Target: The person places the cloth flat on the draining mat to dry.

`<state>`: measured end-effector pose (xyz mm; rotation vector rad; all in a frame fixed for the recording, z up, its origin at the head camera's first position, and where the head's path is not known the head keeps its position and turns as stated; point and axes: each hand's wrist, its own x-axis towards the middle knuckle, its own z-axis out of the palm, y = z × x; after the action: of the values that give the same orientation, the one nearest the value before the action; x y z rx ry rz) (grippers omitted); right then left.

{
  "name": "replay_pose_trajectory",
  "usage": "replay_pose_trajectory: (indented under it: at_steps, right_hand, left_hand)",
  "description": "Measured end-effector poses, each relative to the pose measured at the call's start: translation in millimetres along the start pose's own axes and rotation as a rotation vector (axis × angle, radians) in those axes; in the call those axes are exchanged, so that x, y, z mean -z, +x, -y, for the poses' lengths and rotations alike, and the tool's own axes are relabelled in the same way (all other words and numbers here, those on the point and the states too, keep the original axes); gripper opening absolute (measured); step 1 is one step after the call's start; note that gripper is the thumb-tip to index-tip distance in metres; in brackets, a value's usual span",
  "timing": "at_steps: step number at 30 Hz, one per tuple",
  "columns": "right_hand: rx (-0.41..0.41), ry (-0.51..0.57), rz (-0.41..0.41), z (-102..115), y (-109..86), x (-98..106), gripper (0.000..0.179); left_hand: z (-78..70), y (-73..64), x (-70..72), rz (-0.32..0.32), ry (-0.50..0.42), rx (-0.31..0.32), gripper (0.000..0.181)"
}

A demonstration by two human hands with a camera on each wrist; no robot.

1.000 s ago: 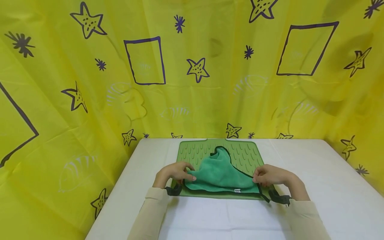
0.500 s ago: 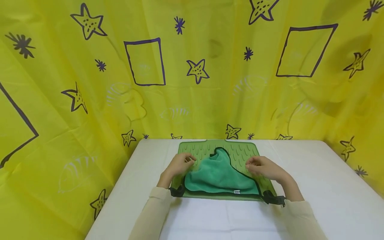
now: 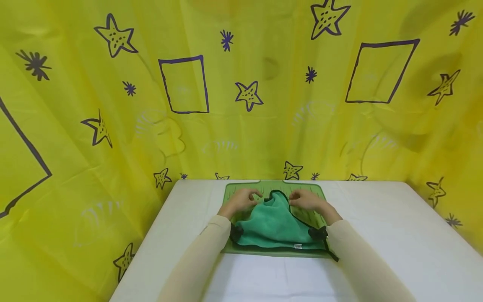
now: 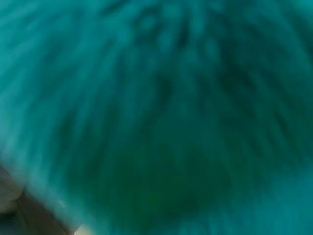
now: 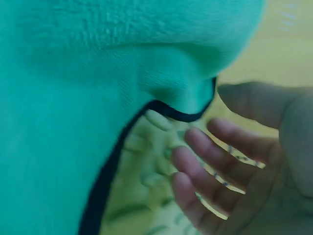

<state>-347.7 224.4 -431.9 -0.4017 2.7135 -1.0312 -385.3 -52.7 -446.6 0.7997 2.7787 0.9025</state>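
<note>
Green cloth (image 3: 273, 224): lies on the mat, broad along the near side and gathered to a folded peak at the far side; its weight seems spread enough to keep it in place untended.
Yellow curtain (image 3: 241, 142): hangs behind the table as a backdrop, printed with stars and squares.
White table (image 3: 385, 235): sits before the person, carrying the mat.
Green mat (image 3: 269, 185): lies flat and ridged beneath the cloth, so the cloth bears on it; the ridges probably add some grip.
Left hand (image 3: 243, 199): beside the peak, thumb and fingers curved with a gap, nothing visibly held; its wrist view is blurred green, so contact cannot be told.
Right hand (image 3: 307, 200): across the peak, fingers loosely spread and holding nothing, thumb close to the dark border (image 5: 100, 191); facing hands put both sides within reach.
Black wrist pieces (image 3: 237, 231): worn at both wrists, likely the camera mounts.
White tag (image 3: 298, 246): on the cloth's near edge.
</note>
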Motion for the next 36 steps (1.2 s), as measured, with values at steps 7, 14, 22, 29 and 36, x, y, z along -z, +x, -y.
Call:
replay_pose_trajectory:
  at_steps: [7, 14, 22, 29, 36]
  right_hand:
    - [-0.087, 0.107, -0.056, -3.3, 15.8, -13.3, 0.048]
    - [-0.078, 0.190, -0.073, -7.5, 12.7, -11.6, 0.023]
    - [-0.097, 0.320, -0.100, -21.1, 6.5, 5.1, 0.030]
    - [-0.137, 0.306, -0.202, -33.2, -0.7, 21.2, 0.027]
    - [-0.149, 0.333, -0.224, -40.6, -3.0, 27.7, 0.031]
  left_hand:
    - [-9.4, 12.5, -13.9, 0.064, -0.008, -0.015, 0.031]
    - [-15.3, 11.2, -15.2, 0.044, -0.039, 0.002, 0.019]
    - [-1.1, 7.3, -11.2, -0.085, -0.158, -0.014, 0.013]
    - [11.0, 0.4, 3.1, -0.179, -0.271, -0.005, 0.013]
    - [12.9, -2.4, 11.5, -0.122, -0.201, 0.062, 0.023]
